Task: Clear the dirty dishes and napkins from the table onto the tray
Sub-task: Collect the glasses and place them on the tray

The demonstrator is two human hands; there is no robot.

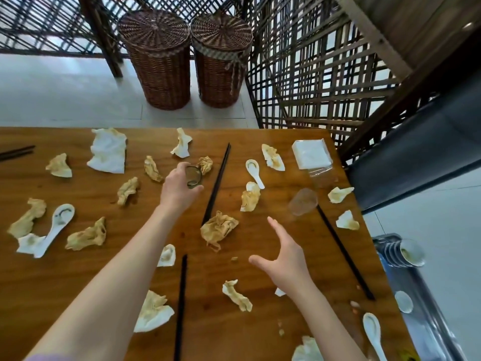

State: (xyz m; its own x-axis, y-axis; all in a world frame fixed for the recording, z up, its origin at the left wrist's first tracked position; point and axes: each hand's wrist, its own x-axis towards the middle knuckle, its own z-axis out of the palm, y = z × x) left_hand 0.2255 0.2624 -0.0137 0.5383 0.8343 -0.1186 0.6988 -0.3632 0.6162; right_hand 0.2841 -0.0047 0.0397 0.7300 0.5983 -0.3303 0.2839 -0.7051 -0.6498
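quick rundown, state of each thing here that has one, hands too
left hand: closed around a small glass
right hand: open, fingers spread, holding nothing
clear cup: tipped on its side on the table
stack of bowls: on its side in the tray
wicker baskets: lids on
napkin pack: wrapper open

Beyond my hands, past the wooden table (299, 321), two lidded wicker baskets (158, 61) stand side by side on pale floor tiles (65, 95). Dark lattice screens (312, 74) run behind them, daylight showing through.
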